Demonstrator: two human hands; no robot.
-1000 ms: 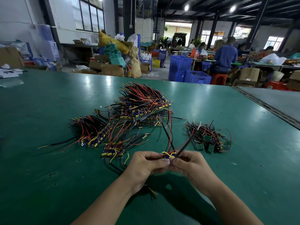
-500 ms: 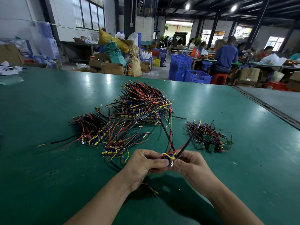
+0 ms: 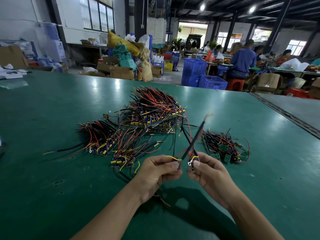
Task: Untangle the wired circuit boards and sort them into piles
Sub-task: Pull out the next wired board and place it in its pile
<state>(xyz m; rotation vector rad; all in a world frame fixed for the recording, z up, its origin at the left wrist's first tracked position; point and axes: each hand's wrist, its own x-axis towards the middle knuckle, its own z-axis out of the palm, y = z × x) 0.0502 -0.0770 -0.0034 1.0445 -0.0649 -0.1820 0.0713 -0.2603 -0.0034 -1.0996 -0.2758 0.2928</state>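
Note:
My left hand (image 3: 155, 172) pinches one small wired circuit board (image 3: 175, 160) above the green table (image 3: 52, 170). A second wired board (image 3: 193, 164) is pinched in my right hand (image 3: 210, 172), a little to the right. Their black and red wires (image 3: 192, 141) cross in an X above my hands. Behind them lies the big tangled heap of boards (image 3: 155, 111). A pile with yellow parts (image 3: 101, 137) lies at the left, another (image 3: 128, 155) just left of my left hand. A pile of green boards (image 3: 225, 148) lies at the right.
A seam (image 3: 284, 113) runs along the table's right side, with a grey surface beyond. Papers (image 3: 10, 73) lie at the far left edge. Cardboard boxes, sacks and blue crates (image 3: 204, 75) stand past the far edge. People sit at benches at the back right.
My hands have drawn apart, each taking one board, where before they were pressed together on one bundle. The wires now cross and have swung upward.

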